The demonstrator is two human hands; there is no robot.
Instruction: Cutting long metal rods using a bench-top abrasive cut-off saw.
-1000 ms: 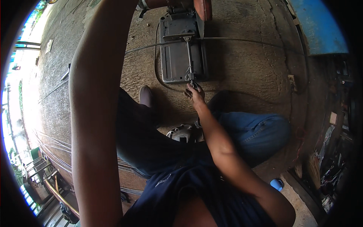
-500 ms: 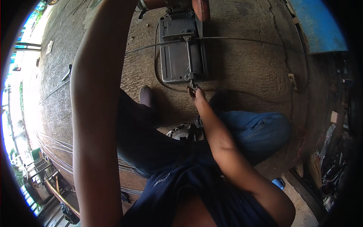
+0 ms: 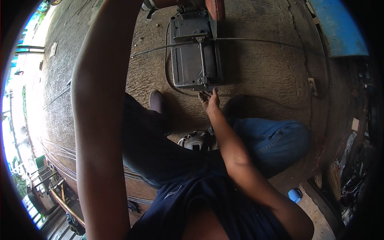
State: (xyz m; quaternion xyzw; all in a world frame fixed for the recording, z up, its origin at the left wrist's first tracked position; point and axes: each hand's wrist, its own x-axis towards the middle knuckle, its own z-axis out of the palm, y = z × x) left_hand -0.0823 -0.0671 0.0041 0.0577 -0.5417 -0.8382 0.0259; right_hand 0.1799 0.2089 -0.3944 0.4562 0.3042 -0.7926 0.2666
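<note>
A cut-off saw with a grey metal base [image 3: 184, 66] stands on the floor ahead of my feet. Along its base runs a clamp screw [image 3: 203, 60], its near end towards me. Just below that end is my right hand [image 3: 209, 102], palm turned up and fingers apart, near the base's front edge; nothing shows in its grasp. Whether a fingertip touches the screw's end I cannot tell. A long thin metal rod [image 3: 256, 39] crosses the saw at the clamp. My left forearm [image 3: 100, 100] reaches up past the saw's red guard [image 3: 215, 10], and the hand is beyond the upper edge.
A dark cable [image 3: 166, 68] curves round the saw's left side. Between my legs lies a grey, rounded object [image 3: 192, 141]. A blue panel [image 3: 340, 28] stands at the far right, with a blue cup [image 3: 294, 195] lower down. Long thin rods [image 3: 60, 156] lie at the left.
My right hand's fingers have spread from around the clamp screw's near end, and the palm now faces up. My left forearm has shifted slightly left.
</note>
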